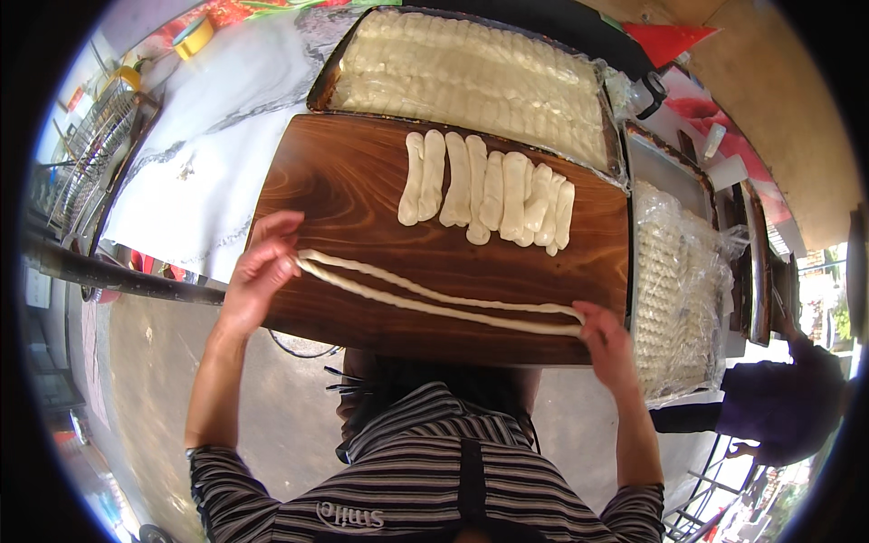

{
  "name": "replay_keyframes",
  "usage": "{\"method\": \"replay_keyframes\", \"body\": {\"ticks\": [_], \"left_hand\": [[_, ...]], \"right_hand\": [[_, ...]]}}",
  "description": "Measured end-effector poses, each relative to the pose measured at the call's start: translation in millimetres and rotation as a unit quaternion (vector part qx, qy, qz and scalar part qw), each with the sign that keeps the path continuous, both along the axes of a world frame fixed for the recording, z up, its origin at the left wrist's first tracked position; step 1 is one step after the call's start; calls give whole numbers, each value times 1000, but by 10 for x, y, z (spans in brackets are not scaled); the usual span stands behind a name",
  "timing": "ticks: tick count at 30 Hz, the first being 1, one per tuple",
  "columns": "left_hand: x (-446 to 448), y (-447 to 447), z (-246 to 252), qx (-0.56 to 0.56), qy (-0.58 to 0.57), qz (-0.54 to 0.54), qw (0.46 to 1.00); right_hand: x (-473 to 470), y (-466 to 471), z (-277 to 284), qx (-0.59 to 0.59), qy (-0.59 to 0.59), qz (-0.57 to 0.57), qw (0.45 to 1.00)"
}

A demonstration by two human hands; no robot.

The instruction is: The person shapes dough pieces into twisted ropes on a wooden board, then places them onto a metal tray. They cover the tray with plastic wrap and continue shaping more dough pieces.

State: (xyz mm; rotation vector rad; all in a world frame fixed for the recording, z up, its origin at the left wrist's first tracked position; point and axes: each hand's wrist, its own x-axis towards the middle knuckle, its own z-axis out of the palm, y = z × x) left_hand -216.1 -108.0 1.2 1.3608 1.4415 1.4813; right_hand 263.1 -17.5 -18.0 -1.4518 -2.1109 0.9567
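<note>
A long dough strand (434, 307), folded into two roughly parallel lengths, stretches across the front of a brown wooden board (339, 163). At its left end my left hand (265, 268) pinches the dough between thumb and finger, the other fingers lifted. My right hand (604, 339) grips the other end near the board's right front corner. Behind the strand, several short dough pieces (492, 186) lie side by side on the board.
Beyond the board sits a black-rimmed tray (319, 91) of dough rows under plastic film. Twisted dough (669, 292) under plastic film lies at the right. A marble-patterned surface (204, 156) and a wire basket (91, 183) are at the left. Another person (781, 400) is at the far right.
</note>
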Motion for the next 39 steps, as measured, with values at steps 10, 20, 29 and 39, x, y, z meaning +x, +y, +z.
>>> {"method": "replay_keyframes", "body": {"ticks": [10,20,29,39], "left_hand": [[-890,170,126,63,-375,271,884],[-992,-351,-172,-190,177,53,964],[-983,-351,-168,-210,-147,-62,965],[-868,-291,-63,-187,-291,3,938]], "right_hand": [[-292,-134,-26,163,-255,45,952],[-93,-180,-51,206,-140,104,963],[-138,-57,-7,150,-70,39,985],[38,-44,-133,186,-96,-25,978]]}}
